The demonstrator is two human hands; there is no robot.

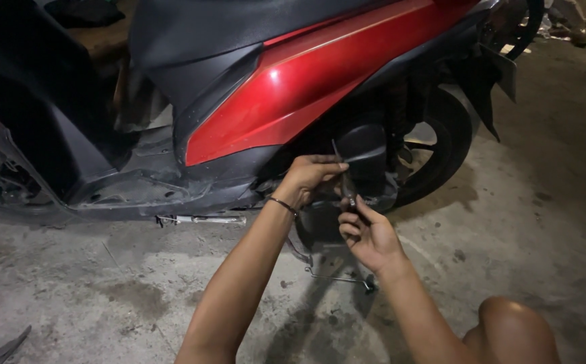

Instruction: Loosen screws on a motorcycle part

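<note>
Closest to me, low on the right, my bent knee [508,330] pokes into view, well below and to the outside of my right hand [367,232]. That hand is curled, fingers folded in toward the palm, and it pinches the lower end of a thin dark tool [345,180], some slim rod or driver; I cannot tell which. The tool runs up and slightly left from it to my left hand [313,174], which sits just above and a little to the inside, wrist bent, fingertips closed on the upper part of the shaft. A thin dark band [283,206] circles that left wrist. Under both hands lies a bent metal rod [337,277] on the stained concrete floor [104,283], just below my right wrist. Directly behind the tool, touching distance past my fingers, is the scooter's black engine cover [366,154], with the rear wheel [444,145] beyond and to the right of my right hand. Left of my left hand, a metal footpeg bar [202,219] sticks out under the black floorboard [151,182]. Above both hands stretches the glossy red side panel [320,74], and farther up, the dark seat [225,23].
</note>
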